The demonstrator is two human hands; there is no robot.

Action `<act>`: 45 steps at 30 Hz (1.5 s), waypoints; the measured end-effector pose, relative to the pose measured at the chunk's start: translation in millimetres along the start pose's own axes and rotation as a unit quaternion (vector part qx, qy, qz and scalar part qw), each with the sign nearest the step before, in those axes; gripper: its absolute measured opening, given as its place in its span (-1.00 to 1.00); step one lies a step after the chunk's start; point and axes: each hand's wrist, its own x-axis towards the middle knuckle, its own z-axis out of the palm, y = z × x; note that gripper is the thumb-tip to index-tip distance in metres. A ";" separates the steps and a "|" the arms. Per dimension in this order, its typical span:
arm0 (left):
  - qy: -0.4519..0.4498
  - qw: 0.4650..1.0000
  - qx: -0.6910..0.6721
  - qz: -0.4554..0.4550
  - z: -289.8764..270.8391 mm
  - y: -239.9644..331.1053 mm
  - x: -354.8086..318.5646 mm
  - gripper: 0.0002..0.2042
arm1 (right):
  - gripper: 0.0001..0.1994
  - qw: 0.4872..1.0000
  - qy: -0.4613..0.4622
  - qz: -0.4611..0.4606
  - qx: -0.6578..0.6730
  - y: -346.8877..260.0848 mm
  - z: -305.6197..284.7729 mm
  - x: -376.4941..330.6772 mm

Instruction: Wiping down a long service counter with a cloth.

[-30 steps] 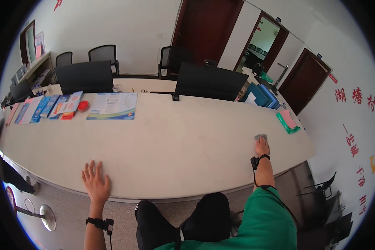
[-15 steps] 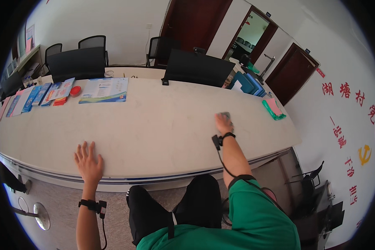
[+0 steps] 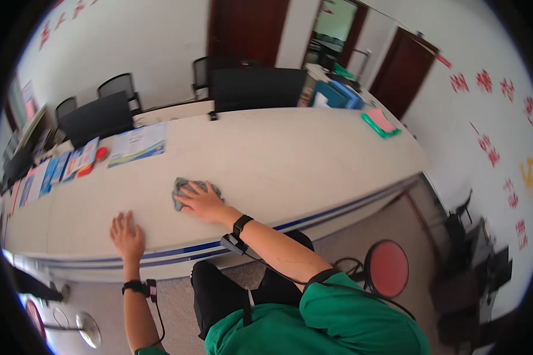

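One crumpled grey-green cleaning cloth [image 3: 186, 190], pressed flat under my right hand [image 3: 202, 203], fingers together on it, near the front of the long beige table [image 3: 290, 160]. My left hand [image 3: 126, 235] (fingers spread, empty) braces the edge. Wiping looks part done; the far stretch remains.

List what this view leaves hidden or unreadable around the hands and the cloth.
- Cloth: mostly covered by the right hand; its full shape is hidden.
- Left hand: palm flat on the table, underside unseen.
- Leaflets: too small and blurred to make out.
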 end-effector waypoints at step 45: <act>0.011 0.997 -0.002 -0.074 -10.2 24.5 7.3 -0.52 | -0.34 0.943 0.011 0.316 -0.108 243.4 -69.9 35.7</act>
